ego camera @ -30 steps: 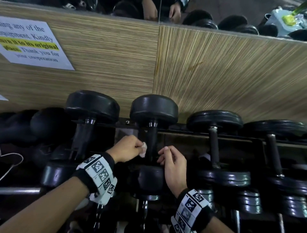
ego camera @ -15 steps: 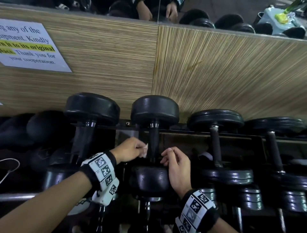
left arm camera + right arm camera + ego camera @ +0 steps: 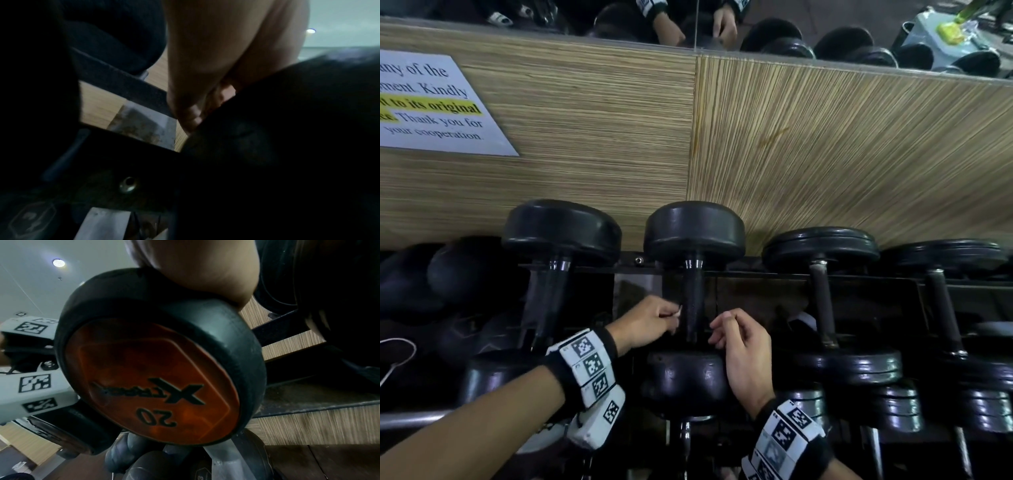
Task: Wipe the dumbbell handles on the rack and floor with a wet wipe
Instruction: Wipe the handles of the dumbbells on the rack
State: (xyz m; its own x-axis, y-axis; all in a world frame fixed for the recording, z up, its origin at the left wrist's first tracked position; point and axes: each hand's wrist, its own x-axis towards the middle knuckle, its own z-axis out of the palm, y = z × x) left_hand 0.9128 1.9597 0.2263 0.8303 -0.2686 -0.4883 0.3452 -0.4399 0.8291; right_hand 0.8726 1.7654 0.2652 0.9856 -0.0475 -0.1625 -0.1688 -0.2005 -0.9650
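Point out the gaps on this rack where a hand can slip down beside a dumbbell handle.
Open gaps flank the middle dumbbell handle: the left hand, pinching the wet wipe, fills one, the right hand the other. Another gap lies before the plate dumbbell handle. Below, the heads crowd together.

The head camera looks down over both forearms at the rack [image 3: 859, 274] against a wood-grain wall [image 3: 825, 154]. The left wrist camera sits low, dark, close behind a dumbbell head [image 3: 287, 146]. The right wrist camera faces upward at the same dumbbell's orange end cap [image 3: 152, 382], frame center.
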